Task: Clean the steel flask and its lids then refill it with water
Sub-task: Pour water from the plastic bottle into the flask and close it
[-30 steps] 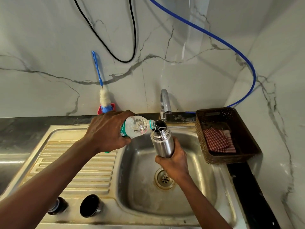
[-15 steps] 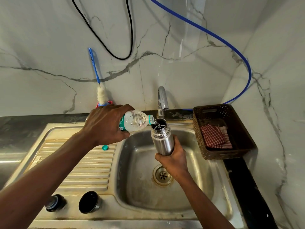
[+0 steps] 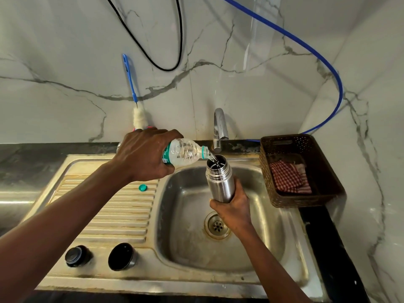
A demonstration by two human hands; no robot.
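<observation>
Steel sink unit (image 3: 153, 283) in dark counter (image 3: 26, 162), stopper lid (image 3: 77, 256), cup lid (image 3: 122, 256) and teal cap (image 3: 142, 187) on drainboard (image 3: 109, 215), brown basket (image 3: 306, 202) on counter.

White veined marble walls (image 3: 65, 40) meet above a dark counter (image 3: 26, 158).

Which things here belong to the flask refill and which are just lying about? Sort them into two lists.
In use: steel flask, held by the right hand; water bottle, tilted by the left hand, pouring into it; knobbed black lid and open black lid on the drainboard; green bottle cap.

Lying about: bottle brush against the wall; brown basket with checked cloth; tap; blue hose; black cable.
</observation>
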